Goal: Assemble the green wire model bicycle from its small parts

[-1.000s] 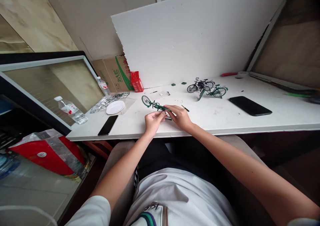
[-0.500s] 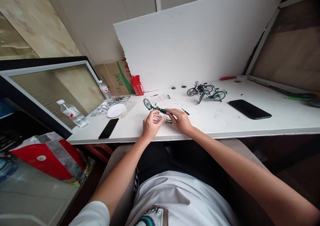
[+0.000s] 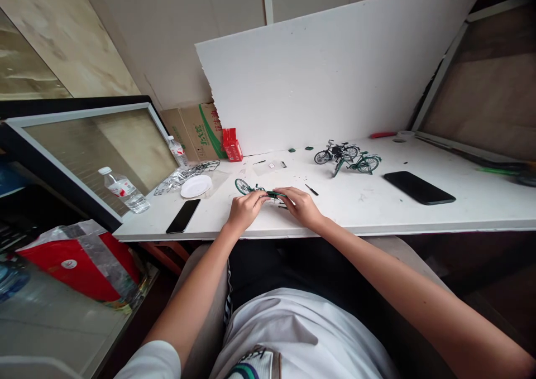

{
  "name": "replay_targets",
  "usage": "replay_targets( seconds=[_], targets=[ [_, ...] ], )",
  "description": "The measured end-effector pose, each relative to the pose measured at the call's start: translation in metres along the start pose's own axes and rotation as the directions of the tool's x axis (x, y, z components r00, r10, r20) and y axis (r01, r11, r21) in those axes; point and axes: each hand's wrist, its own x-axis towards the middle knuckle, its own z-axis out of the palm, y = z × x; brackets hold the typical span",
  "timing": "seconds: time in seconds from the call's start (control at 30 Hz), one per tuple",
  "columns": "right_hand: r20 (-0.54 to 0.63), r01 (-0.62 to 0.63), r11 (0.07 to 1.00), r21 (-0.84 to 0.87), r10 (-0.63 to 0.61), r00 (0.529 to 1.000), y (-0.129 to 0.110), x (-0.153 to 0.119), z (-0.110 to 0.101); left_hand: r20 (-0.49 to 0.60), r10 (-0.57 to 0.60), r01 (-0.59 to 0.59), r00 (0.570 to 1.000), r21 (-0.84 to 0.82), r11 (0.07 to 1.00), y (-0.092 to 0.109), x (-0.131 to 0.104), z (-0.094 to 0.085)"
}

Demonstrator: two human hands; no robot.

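The bike (image 3: 274, 194) is between the two hands, near the front edge of the table (image 3: 355, 214); whether it touches the surface, I cannot tell. The left hand (image 3: 243, 210) pinches it near the middle of the frame, and the right hand (image 3: 305, 207) has its fingertips closed on the other end, while one wheel (image 3: 242, 187) sticks out free on the left. In my judgement, the frame may bend or crack if both hands press unevenly, because it is very thin. The fingers cover much of it (so a badly seated joint could be unnoticed), and if one pinch slips, the free wheel could knock on the table. Some loose parts (image 3: 283, 206) lie just under the right hand; a low wrist could sweep them away, and also the screwdriver (image 3: 311, 190) near it. Now the counting: three bikes in total, the held one plus a black bike (image 3: 329, 154) and another green bike (image 3: 363, 163), which stand close together; two phones (image 3: 183, 216) (image 3: 419, 187), two bottles (image 3: 124, 191) (image 3: 177, 152), two green pieces (image 3: 292, 150) (image 3: 309, 148), one plate (image 3: 196, 186), one red box (image 3: 232, 145), one carton (image 3: 193, 132) and one screwdriver. The loose parts are too hidden to count.
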Motion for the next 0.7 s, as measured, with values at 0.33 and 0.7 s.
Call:
replay_targets(
  seconds=[0.33,0.7],
  targets=[
    [-0.020,-0.099,0.994,0.049,0.101,0.995,0.000,0.002,-0.003,0.151,-0.206,0.236,0.967,-0.218,0.947,0.015,-0.004,0.008],
    [0.039,-0.060,0.997,0.054,0.058,0.998,-0.003,0.002,-0.001,0.058,-0.010,0.011,0.998,-0.020,1.000,0.015,-0.008,0.016]
  ],
)
